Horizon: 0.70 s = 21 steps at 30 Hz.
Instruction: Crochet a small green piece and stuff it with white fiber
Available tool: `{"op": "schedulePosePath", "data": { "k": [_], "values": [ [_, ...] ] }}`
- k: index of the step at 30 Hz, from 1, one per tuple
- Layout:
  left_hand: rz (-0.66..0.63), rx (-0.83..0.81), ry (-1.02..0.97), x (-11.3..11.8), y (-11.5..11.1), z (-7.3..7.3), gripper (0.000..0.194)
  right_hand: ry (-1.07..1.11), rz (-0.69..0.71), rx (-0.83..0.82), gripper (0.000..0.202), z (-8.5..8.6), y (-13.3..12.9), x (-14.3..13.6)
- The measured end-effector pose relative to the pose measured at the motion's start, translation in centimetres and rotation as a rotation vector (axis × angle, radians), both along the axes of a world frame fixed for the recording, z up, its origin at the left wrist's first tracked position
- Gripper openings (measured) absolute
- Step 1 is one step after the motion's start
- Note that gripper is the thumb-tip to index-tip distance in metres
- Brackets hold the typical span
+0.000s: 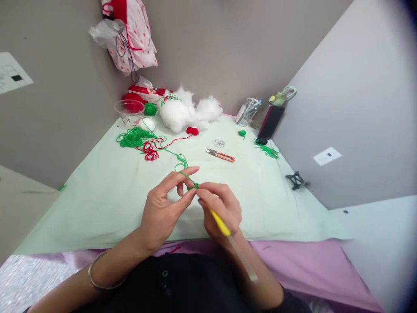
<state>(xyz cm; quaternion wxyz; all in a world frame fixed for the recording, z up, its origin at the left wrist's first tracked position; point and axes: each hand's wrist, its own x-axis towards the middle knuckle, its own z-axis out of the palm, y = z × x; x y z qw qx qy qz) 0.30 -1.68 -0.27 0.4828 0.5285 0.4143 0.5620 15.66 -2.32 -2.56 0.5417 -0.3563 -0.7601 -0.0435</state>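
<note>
My left hand (164, 204) pinches a small piece of green crochet work (193, 187) between thumb and fingers. Over its raised index finger runs a strand of green yarn (182, 161), leading back to a loose green heap (133, 137) on the table. My right hand (223, 206) is closed round a crochet hook (220, 222) with a yellow grip and a pale, see-through end pointing down toward my forearm. The hook's tip meets the green work and is hidden by my fingers. Both hands nearly touch above the front middle of the table.
Beyond my hands lie orange thread snips (221, 155), a small clear dish (219, 142) and tangled red yarn (150, 150). White stuffing (179, 114) is piled at the back. A phone (271, 122) leans on a bottle (279, 98) at right, near a pen holder (247, 112).
</note>
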Motion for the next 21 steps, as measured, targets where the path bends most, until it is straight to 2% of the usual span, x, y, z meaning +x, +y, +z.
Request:
{"op": "schedulePosePath", "data": {
  "k": [3,5,6,9,11,14,17,19,21],
  "values": [
    [-0.172,-0.292,-0.281,0.2,0.3,-0.3,0.038,-0.016,-0.08,0.033,0.033,-0.4,0.2,-0.2],
    [-0.31,-0.497,-0.459,0.0,0.8,-0.4,0.046,0.149,-0.021,-0.08,0.03,0.1,0.1,-0.2],
    [-0.343,-0.549,-0.507,-0.1,1.0,-0.4,0.046,0.269,0.027,-0.147,0.028,0.5,0.0,-0.1],
    [-0.317,-0.514,-0.507,-0.4,1.3,0.0,0.043,0.544,0.177,-0.288,0.023,1.8,-0.1,0.1],
    [-0.302,-0.451,-0.463,-0.5,1.2,0.3,0.041,0.572,0.246,-0.351,0.02,2.3,0.0,0.1],
    [-0.287,-0.381,-0.397,-0.2,0.7,0.6,0.037,0.534,0.246,-0.41,0.02,2.2,0.2,-0.2],
    [-0.25,-0.352,-0.401,0.2,0.4,0.6,0.042,0.412,0.155,-0.331,0.026,1.4,0.0,-0.5],
    [-0.254,-0.387,-0.451,0.4,0.4,0.4,0.047,0.26,0.038,-0.175,0.034,0.8,-0.2,-0.7],
    [-0.324,-0.468,-0.514,0.5,0.5,0.1,0.047,0.138,-0.039,-0.029,0.042,0.4,-0.4,-0.5]
  ]
}}
